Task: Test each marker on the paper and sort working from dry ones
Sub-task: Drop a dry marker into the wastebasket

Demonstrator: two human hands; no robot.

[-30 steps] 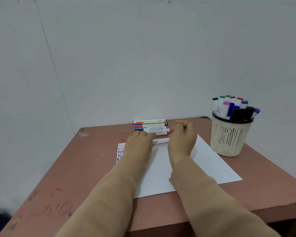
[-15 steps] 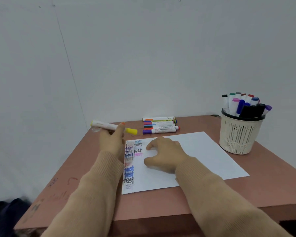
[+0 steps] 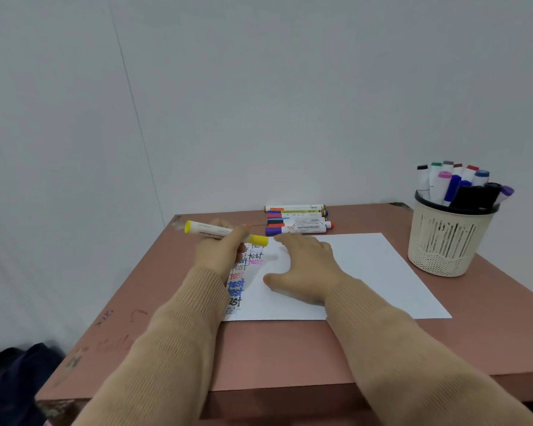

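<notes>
Left hand (image 3: 223,252) is wrapped round the barrel of the yellow marker (image 3: 211,231), holding it roughly level in the air over the top-left corner of the paper (image 3: 382,272). The cap end points right, toward the other hand, and the cap looks on, so it can't mark yet. My read is that this puts the cap in easy reach for pulling. Right hand (image 3: 306,265) holds nothing. Its fingers are spread flat on the sheet, likely pinning it so it won't slide on the desk (image 3: 290,352) during a stroke. The column of "test" words (image 3: 237,284) runs down the left margin in several colours, and the left wrist partly covers it. The words are packed tight there, which leaves most of the sheet blank for more trials. I can't make out a yellow entry. A row of markers (image 3: 296,219) lies side by side just past the far edge of the paper, apart from the rest, so it's probably one sorted pile. Whether that pile is working or dry, I can't tell. The basket (image 3: 443,244) stands at the right, just off the paper, with capped markers in the basket (image 3: 443,179) standing upright. That's likely either the untested stock or the other pile, and it's within the right hand's reach.
</notes>
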